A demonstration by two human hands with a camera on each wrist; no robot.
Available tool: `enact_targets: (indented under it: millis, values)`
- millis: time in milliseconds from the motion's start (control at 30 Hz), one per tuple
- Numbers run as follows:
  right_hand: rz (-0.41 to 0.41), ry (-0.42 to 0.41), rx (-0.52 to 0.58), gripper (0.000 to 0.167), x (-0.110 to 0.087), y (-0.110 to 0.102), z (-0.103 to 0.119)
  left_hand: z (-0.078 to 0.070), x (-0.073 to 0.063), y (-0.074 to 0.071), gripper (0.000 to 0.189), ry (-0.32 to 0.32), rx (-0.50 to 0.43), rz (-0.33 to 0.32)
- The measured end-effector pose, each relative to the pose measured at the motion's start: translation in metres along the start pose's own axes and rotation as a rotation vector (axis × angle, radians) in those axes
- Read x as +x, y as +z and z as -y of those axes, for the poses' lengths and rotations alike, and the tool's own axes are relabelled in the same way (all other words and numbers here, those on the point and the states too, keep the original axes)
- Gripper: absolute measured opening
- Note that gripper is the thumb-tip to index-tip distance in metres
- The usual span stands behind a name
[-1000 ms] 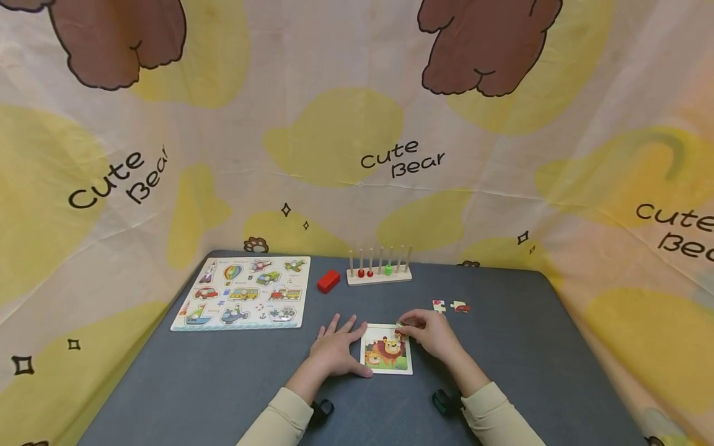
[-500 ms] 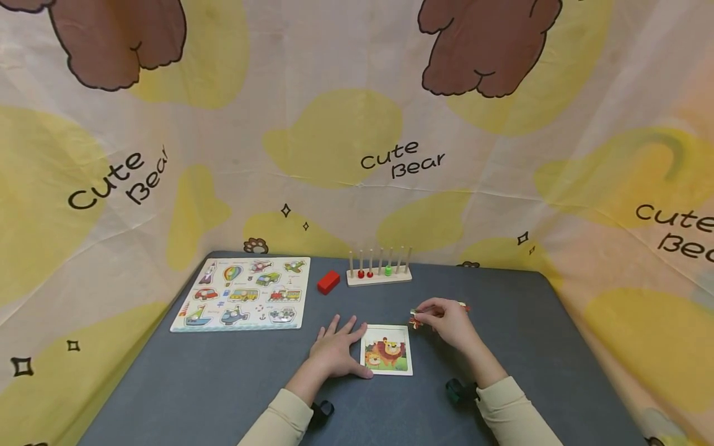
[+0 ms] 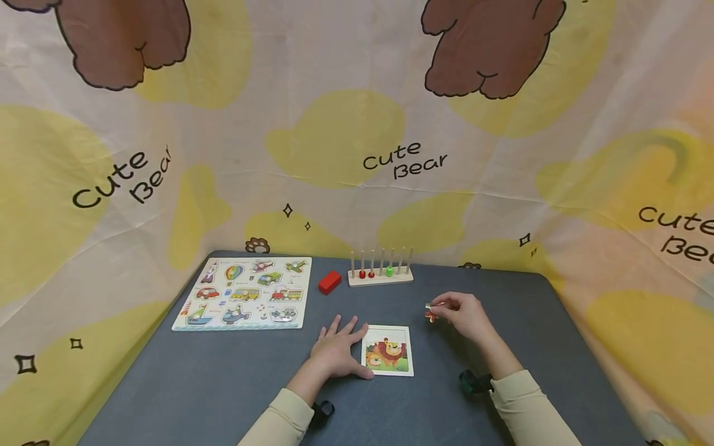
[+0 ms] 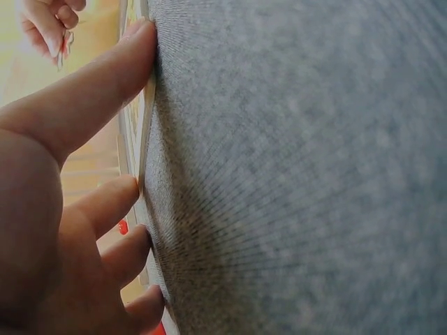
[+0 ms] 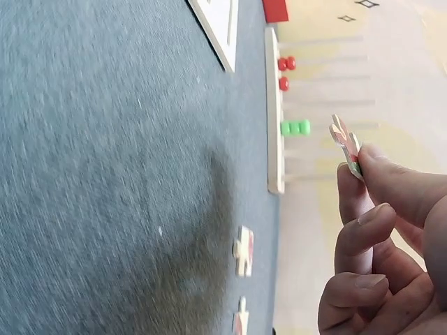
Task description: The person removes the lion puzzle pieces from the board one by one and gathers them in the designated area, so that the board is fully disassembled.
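A small lion jigsaw puzzle (image 3: 410, 354) in a white frame lies flat on the dark table. My left hand (image 3: 334, 354) is spread at its left side, fingers mostly straight; thumb and index fingertips meet the frame's left corners. To the right of the puzzle, my right hand (image 3: 467, 316) is raised off the table and pinches a jigsaw piece (image 5: 343, 143) between thumb and index finger. The right wrist view shows this piece held on edge. Two more places on the table hold a loose puzzle piece (image 5: 243, 251) and another piece (image 5: 240, 322), both hidden by my right hand in the head view.
A vehicle puzzle board (image 3: 240, 326) lies at the back left. Beside it are a red block (image 3: 330, 282) and a wooden peg stand (image 3: 380, 279) with red and green beads. A printed bear cloth (image 3: 334, 136) hangs behind the table's far edge.
My right hand has lifted the piece away from the puzzle's upper right corner and carried it right and back, over the loose pieces. My left hand has stayed in place.
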State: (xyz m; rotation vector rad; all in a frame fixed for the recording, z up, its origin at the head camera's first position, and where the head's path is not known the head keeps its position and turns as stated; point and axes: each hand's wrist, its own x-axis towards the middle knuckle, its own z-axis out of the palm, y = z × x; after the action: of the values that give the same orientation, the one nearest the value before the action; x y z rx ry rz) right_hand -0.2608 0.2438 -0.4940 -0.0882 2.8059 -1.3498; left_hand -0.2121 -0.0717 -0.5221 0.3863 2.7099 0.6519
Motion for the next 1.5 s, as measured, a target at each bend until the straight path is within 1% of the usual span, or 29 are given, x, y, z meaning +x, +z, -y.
enact_targets:
  millis: [167,333,500,633,733,967,1200,1367,1500]
  values:
    - [-0.01,0.004,0.001,0.021,0.004,-0.011,-0.008,0.001,0.0,0.0,0.103,-0.001,-0.002,0.002]
    - [-0.027,-0.014,-0.019,0.019,0.008,-0.021,-0.018,0.0,0.0,0.001,0.104,0.006,-0.003,0.002]
    - [-0.024,-0.025,-0.031,0.019,0.01,-0.029,-0.027,0.001,0.001,0.002,0.104,0.0,0.004,0.002]
    - [-0.009,-0.017,-0.025,0.022,0.012,-0.034,-0.034,0.001,0.0,0.002,0.104,-0.003,0.004,0.006]
    - [-0.005,0.004,-0.028,0.023,0.014,-0.039,-0.038,0.0,-0.001,0.001,0.103,-0.004,0.004,0.01]
    - [-0.01,0.04,-0.069,0.024,0.017,-0.05,-0.046,-0.003,-0.002,-0.003,0.103,-0.001,0.001,0.006]
    - [-0.015,0.072,-0.102,0.025,0.02,-0.059,-0.056,-0.002,-0.003,-0.003,0.103,0.006,0.008,0.004]
    - [-0.018,0.066,-0.11,0.027,0.021,-0.063,-0.064,-0.001,-0.002,-0.002,0.103,0.008,0.009,0.002]
    - [-0.031,0.059,-0.13,0.028,0.021,-0.067,-0.072,0.0,-0.002,-0.001,0.104,0.015,0.001,-0.013]
